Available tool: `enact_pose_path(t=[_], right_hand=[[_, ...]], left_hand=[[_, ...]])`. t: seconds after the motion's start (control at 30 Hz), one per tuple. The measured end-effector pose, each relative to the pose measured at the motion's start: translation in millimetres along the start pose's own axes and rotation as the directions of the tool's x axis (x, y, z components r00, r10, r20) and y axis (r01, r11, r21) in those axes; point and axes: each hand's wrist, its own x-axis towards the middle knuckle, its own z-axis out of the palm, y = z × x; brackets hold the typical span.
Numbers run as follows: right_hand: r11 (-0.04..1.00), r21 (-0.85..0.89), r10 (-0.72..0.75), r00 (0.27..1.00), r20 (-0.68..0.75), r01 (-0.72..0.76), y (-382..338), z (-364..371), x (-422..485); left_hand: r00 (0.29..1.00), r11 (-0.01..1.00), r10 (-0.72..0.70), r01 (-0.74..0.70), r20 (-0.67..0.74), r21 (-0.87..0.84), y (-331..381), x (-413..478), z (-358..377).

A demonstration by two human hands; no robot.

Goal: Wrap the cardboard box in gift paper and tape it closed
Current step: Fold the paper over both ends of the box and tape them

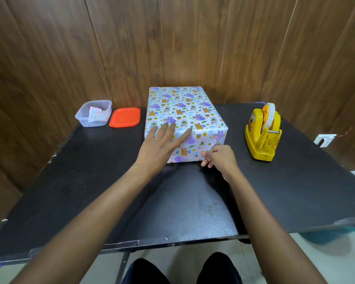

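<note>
Dark-trousered knees [178,269] sit lowest in view, just under the near edge of the black table [90,191], whose rim is chipped pale in places. Both bare forearms reach forward over its wide, bare front half. Behind the table stands a wall of brown wood panels [193,37]; pale floor shows below and to the right.

Toward the back middle sits the box [182,111], fully covered in white paper printed with purple and orange animals. On its near left corner the left hand [160,146] lies flat, fingers spread. At the box's near lower right corner the right hand [219,157] is loosely curled, holding nothing I can make out.

Left of the box lie an orange lid [125,117] and a clear tub [93,113]; to its right, well apart, stands a yellow tape dispenser [262,133].
</note>
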Motion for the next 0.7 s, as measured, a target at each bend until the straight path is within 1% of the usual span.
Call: enact_pose_path(t=[0.1,0.2,0.3,0.37,0.43,0.53,0.6,0.67,0.7], right_hand=[[0.997,0.056,0.052,0.998,0.019,-0.053,-1,-2,6],[0.986,0.113,0.117,0.993,0.030,-0.119,-1,-3,9],[0.982,0.121,0.144,0.990,0.006,-0.144,2,-4,10],[0.988,0.053,0.149,0.988,-0.027,-0.148,3,-5,12],[0.986,-0.050,0.158,0.986,-0.062,-0.161,3,-6,13],[0.971,-0.171,0.150,0.982,-0.112,-0.168,3,-8,11],[0.969,-0.203,0.121,0.987,-0.107,-0.141,3,-11,9],[0.979,-0.184,0.075,0.992,-0.099,-0.092,1,-19,9],[0.985,-0.162,0.042,0.990,-0.138,-0.064,-3,-27,8]], left_hand=[[0.995,0.998,0.041,-0.046,0.089,0.052,0,4,0],[0.990,0.988,0.100,-0.111,0.103,0.106,-1,6,-2],[0.981,0.973,0.154,-0.171,0.114,0.154,-4,9,-3],[0.975,0.963,0.181,-0.203,0.132,0.179,-4,9,-4],[0.968,0.953,0.199,-0.227,0.150,0.202,-5,10,-4],[0.966,0.942,0.208,-0.240,0.156,0.233,-6,12,-4],[0.966,0.942,0.210,-0.241,0.149,0.235,-6,12,-3],[0.969,0.945,0.203,-0.231,0.140,0.233,-6,12,-1],[0.970,0.945,0.204,-0.230,0.131,0.231,-6,12,-1]])
